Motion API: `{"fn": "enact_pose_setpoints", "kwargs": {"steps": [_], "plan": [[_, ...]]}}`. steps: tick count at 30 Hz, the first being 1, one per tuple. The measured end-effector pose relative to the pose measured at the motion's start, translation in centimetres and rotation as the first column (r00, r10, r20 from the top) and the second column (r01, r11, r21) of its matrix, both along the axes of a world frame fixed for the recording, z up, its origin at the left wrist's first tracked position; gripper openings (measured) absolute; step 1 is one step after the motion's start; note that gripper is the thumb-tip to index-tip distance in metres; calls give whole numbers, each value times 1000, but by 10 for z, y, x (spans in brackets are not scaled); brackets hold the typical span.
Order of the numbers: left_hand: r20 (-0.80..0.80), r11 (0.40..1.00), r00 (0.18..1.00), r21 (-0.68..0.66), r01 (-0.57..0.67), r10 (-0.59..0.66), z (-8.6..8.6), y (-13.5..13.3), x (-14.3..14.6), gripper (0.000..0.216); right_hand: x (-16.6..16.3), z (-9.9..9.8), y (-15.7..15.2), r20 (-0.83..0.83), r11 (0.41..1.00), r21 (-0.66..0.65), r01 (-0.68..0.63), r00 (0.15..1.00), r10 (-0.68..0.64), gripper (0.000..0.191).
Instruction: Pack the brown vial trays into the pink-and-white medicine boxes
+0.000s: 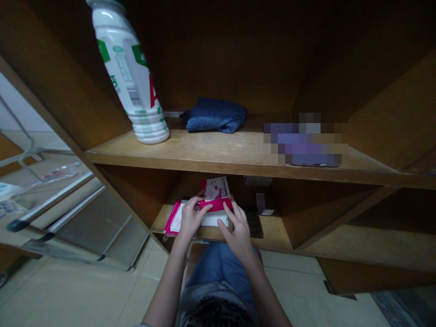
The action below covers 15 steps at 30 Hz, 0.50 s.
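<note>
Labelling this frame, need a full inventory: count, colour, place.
bottle: 1, white and green, upper shelf left
towel: 1, blue, upper shelf middle
blurred item: 1, purplish, upper shelf right
upright pack: 1, pink and white, lower shelf, held
flat pack: 1, pink and white, under it
dark item: 1, black, lower shelf right
shelves: 2, brown wood
rails: 2, grey, left
jeans: 1, blue, bottom middle
left hand: 1, pinching upright pack
right hand: 1, fingers at its right edge
</note>
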<state>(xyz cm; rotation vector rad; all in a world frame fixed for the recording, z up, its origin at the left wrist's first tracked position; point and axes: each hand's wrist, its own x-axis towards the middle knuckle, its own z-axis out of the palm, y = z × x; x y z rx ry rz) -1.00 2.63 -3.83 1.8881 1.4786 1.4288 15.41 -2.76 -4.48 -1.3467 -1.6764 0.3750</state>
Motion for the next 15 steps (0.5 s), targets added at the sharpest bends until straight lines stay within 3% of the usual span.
{"fn": "enact_pose_setpoints", "kwargs": {"steps": [5, 8, 15], "plan": [[69, 997, 997, 75, -28, 23, 19, -23, -36, 22, -18, 13, -20, -63, 979, -1, -205, 977, 205, 55], [116, 997, 993, 73, -24, 15, 21, -41, -64, 20, -31, 18, -30, -116, 943, -3, -333, 937, 331, 57], [209, 994, 976, -102, -33, 53, -14, -74, -112, 22, -44, 0, -39, -181, 844, -105, -527, 844, 504, 52]]}}
